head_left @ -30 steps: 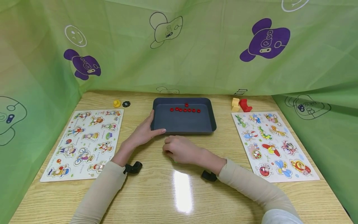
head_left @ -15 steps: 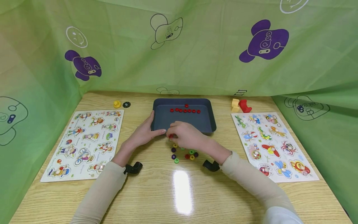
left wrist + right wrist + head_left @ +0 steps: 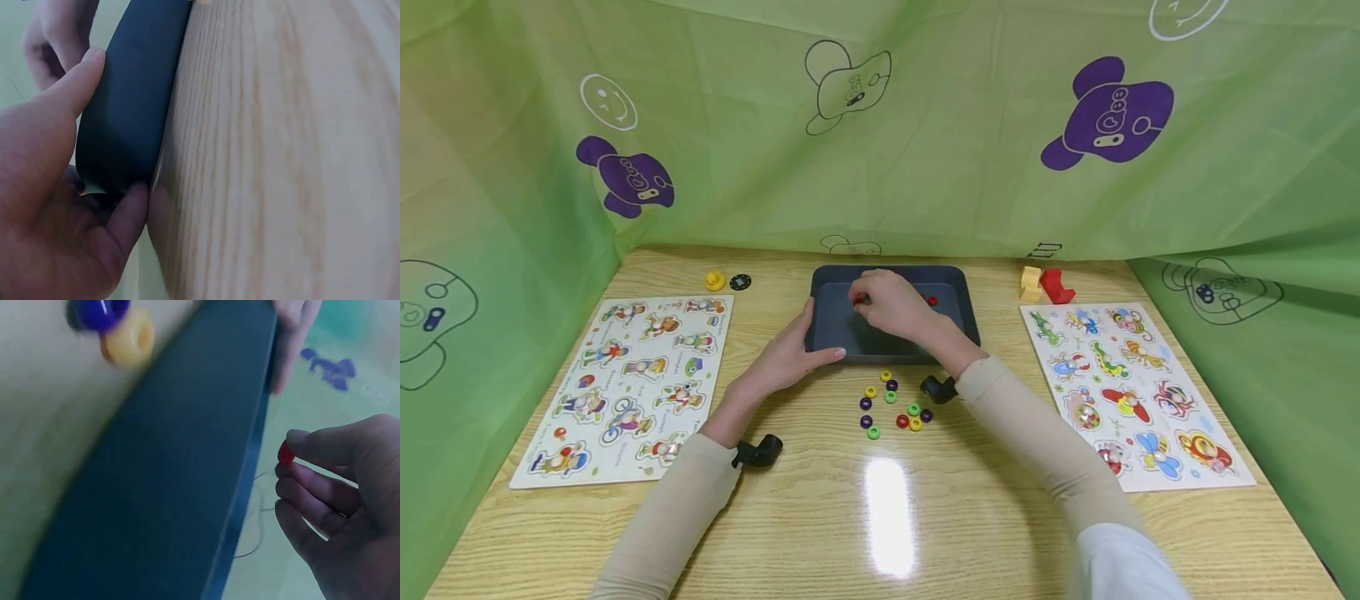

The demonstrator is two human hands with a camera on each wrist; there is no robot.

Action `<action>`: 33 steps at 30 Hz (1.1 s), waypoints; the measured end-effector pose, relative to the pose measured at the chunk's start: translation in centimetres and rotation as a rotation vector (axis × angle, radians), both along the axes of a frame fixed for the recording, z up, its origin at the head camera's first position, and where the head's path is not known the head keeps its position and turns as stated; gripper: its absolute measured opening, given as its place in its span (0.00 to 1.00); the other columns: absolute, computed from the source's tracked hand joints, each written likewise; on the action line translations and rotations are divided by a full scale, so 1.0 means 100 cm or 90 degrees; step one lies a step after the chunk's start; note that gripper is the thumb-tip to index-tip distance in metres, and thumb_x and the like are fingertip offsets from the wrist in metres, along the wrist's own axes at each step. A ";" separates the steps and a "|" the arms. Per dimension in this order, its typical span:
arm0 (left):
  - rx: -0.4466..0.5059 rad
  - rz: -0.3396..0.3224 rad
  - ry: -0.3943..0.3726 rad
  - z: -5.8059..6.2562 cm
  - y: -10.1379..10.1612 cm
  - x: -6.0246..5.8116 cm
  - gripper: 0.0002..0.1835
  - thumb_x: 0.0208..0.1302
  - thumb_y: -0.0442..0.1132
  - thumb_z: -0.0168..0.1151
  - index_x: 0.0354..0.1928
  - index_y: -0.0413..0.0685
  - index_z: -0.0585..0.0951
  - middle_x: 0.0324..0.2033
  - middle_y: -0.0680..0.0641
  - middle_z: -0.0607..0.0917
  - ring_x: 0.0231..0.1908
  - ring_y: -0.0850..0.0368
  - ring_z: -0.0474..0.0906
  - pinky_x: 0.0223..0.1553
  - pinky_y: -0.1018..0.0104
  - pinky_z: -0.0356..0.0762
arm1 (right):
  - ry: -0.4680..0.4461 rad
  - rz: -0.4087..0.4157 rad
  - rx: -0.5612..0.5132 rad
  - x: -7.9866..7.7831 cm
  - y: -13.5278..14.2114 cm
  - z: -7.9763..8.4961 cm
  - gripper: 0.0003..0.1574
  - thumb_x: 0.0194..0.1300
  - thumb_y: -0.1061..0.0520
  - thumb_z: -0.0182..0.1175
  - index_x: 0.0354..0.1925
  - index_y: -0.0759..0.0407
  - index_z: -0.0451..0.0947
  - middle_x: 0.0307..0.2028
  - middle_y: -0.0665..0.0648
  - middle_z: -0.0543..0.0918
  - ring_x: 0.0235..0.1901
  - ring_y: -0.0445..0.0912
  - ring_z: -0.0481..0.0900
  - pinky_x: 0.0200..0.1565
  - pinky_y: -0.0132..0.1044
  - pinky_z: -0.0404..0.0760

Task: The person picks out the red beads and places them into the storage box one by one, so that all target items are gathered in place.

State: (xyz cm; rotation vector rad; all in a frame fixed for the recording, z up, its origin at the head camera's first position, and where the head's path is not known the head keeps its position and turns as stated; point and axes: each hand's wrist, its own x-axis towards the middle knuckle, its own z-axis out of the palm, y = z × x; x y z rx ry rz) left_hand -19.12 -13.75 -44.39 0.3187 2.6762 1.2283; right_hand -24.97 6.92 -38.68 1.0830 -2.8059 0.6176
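A dark grey tray [image 3: 835,333] lies at the back middle of the table. My left hand [image 3: 786,358] grips its near left corner, thumb along the front wall and fingers down the left side. Over the tray, my right hand [image 3: 891,307] pinches a red bead [image 3: 285,454] between thumb and index finger, held above the rim in the right wrist view. A red bead [image 3: 932,300] shows inside the tray to the right; the hand hides most of the row there. In front of the tray lie several loose beads, such as a green bead [image 3: 891,397] and a red bead [image 3: 902,422].
Puzzle boards flank the work area, one at left [image 3: 625,383] and one at right [image 3: 1131,392]. A yellow duck [image 3: 715,280] and a black disc [image 3: 741,282] sit behind the left board. Behind the right board are a yellow block [image 3: 1031,283] and a red block [image 3: 1057,286].
My right hand has lifted a red bead from the pile before the tray and carried it forward over the tray, uncovering the loose beads. My left hand stays on the tray's corner.
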 end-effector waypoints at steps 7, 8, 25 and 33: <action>-0.002 -0.001 0.007 0.000 0.000 -0.001 0.58 0.51 0.65 0.62 0.72 0.62 0.34 0.73 0.53 0.44 0.72 0.53 0.45 0.68 0.49 0.55 | -0.041 -0.015 0.049 -0.038 -0.015 -0.007 0.10 0.62 0.62 0.55 0.39 0.57 0.82 0.36 0.52 0.83 0.33 0.43 0.78 0.38 0.37 0.78; -0.002 -0.002 0.008 0.000 0.000 0.000 0.58 0.51 0.64 0.62 0.72 0.62 0.34 0.73 0.53 0.44 0.72 0.53 0.45 0.68 0.50 0.55 | -0.045 -0.014 0.056 -0.042 -0.017 -0.008 0.10 0.61 0.62 0.54 0.38 0.57 0.82 0.36 0.52 0.83 0.33 0.43 0.78 0.38 0.37 0.78; -0.006 0.002 0.005 -0.003 0.000 -0.003 0.59 0.50 0.67 0.61 0.72 0.60 0.33 0.73 0.53 0.43 0.72 0.55 0.44 0.69 0.52 0.53 | -0.057 -0.051 0.138 -0.051 -0.024 -0.016 0.13 0.61 0.61 0.54 0.42 0.53 0.81 0.41 0.52 0.83 0.38 0.45 0.78 0.42 0.41 0.79; -0.016 0.014 -0.014 -0.002 0.001 -0.001 0.58 0.51 0.66 0.61 0.72 0.62 0.33 0.73 0.52 0.43 0.73 0.52 0.43 0.69 0.49 0.52 | -0.040 -0.004 0.038 -0.019 0.002 -0.003 0.11 0.63 0.59 0.56 0.42 0.55 0.82 0.37 0.50 0.82 0.34 0.41 0.78 0.37 0.36 0.78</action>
